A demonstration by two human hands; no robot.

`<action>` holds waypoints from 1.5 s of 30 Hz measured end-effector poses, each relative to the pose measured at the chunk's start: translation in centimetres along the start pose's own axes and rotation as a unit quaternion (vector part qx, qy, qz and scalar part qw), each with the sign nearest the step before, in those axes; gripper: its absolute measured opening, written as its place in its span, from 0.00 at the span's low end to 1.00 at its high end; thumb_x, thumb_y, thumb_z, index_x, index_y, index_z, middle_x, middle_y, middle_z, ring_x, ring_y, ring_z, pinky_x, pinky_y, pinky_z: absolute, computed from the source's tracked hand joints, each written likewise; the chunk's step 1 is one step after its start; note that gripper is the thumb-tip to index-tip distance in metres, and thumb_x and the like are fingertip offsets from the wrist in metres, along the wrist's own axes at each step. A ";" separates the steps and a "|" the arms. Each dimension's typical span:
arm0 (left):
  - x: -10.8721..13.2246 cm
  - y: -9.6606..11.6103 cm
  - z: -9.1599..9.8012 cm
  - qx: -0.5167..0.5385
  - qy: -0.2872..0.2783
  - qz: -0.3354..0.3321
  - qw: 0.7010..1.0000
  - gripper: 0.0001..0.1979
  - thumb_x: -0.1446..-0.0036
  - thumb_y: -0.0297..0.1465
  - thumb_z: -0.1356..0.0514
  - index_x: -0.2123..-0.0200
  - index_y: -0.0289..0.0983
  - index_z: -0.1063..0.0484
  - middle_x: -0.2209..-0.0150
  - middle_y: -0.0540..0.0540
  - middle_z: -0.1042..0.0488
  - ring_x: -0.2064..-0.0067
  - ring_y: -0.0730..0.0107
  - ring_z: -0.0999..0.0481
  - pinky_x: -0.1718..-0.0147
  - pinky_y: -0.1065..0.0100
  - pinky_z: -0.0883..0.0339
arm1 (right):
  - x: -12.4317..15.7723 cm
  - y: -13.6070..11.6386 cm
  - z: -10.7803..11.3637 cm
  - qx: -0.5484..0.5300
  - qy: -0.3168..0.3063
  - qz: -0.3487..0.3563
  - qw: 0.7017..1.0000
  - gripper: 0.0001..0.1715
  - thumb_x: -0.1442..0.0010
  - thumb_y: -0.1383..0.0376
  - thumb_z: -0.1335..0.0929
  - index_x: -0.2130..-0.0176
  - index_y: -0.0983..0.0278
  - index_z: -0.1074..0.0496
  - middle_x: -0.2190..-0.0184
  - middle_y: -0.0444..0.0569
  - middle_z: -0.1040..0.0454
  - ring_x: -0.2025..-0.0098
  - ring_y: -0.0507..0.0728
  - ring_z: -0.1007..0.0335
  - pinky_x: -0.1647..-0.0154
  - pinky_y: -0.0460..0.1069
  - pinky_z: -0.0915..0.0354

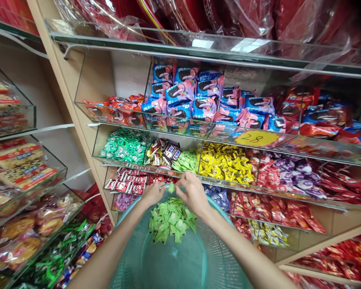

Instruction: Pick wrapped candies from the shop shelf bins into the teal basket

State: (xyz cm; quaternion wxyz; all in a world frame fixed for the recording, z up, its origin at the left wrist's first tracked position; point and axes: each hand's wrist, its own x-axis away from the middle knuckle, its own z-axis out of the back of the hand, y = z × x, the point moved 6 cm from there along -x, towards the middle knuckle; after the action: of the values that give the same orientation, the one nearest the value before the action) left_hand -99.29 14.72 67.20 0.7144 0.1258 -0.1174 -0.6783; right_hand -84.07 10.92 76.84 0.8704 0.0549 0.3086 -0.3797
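Observation:
A green mesh plastic basket (171, 277) takes up the lower middle of the head view. Many small candies in light green wrappers (172, 216) lie heaped against its far inner side. My left hand (153, 194) is closed on the basket's far rim. Just across from it, my right hand (193, 193) has its fingers curled at the same rim; what they hold is hidden. Between the two hands, close to the right fingertips, is a single green-wrapped candy (171, 187). More of these green candies (185, 160) lie in the shelf compartment right beyond my hands.
Clear-walled shelf compartments hold green-and-white candies (123, 144), chocolate bars (168, 152), yellow candies (225, 162) and purple candies (295, 172). Blue and pink cookie packs (183, 92) fill the shelf above, with a yellow price tag (258, 138). Packaged pastries (21, 164) stand at left.

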 end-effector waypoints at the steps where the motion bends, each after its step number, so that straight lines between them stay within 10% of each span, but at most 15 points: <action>1: 0.1 -0.1 0.0 0.003 0.000 0.000 1.000 0.19 0.42 0.42 0.57 0.52 0.47 0.33 0.55 0.48 0.26 0.55 0.62 0.28 0.60 0.67 0.38 | 0.8 0.2 -1.5 -0.008 -0.036 -0.004 0.999 0.06 0.43 0.67 0.37 0.70 0.63 0.32 0.68 0.47 0.38 0.63 0.53 0.43 0.65 0.47 0.47; 11: 0.0 -0.2 -0.1 -0.004 0.004 -0.002 1.000 0.20 0.43 0.43 0.57 0.53 0.48 0.33 0.55 0.48 0.26 0.55 0.61 0.28 0.59 0.64 0.38 | 4.6 5.0 -5.9 0.101 -0.202 -0.129 0.966 0.04 0.47 0.68 0.36 0.71 0.63 0.31 0.63 0.49 0.35 0.60 0.55 0.39 0.61 0.47 0.46; 29: -0.3 0.4 -0.2 -0.010 -0.010 -0.007 1.000 0.20 0.43 0.43 0.57 0.54 0.47 0.33 0.56 0.47 0.26 0.56 0.59 0.27 0.60 0.63 0.38 | 5.6 6.4 -7.9 0.161 -0.176 -0.131 0.962 0.12 0.43 0.71 0.40 0.73 0.65 0.31 0.64 0.52 0.34 0.64 0.57 0.37 0.67 0.48 0.43; 45: -0.5 0.9 -0.3 0.012 -0.005 -0.010 1.000 0.21 0.43 0.43 0.56 0.51 0.46 0.34 0.53 0.47 0.27 0.52 0.62 0.29 0.57 0.66 0.39 | -1.0 3.1 4.1 0.133 0.086 -0.085 0.984 0.12 0.40 0.60 0.40 0.70 0.64 0.32 0.66 0.51 0.37 0.64 0.56 0.43 0.64 0.50 0.45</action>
State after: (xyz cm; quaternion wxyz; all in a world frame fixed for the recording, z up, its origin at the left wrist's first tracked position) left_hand -98.41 15.32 67.16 0.7054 0.1321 -0.1276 -0.6846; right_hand -80.38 12.40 80.33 0.7899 0.1759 0.3329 -0.4840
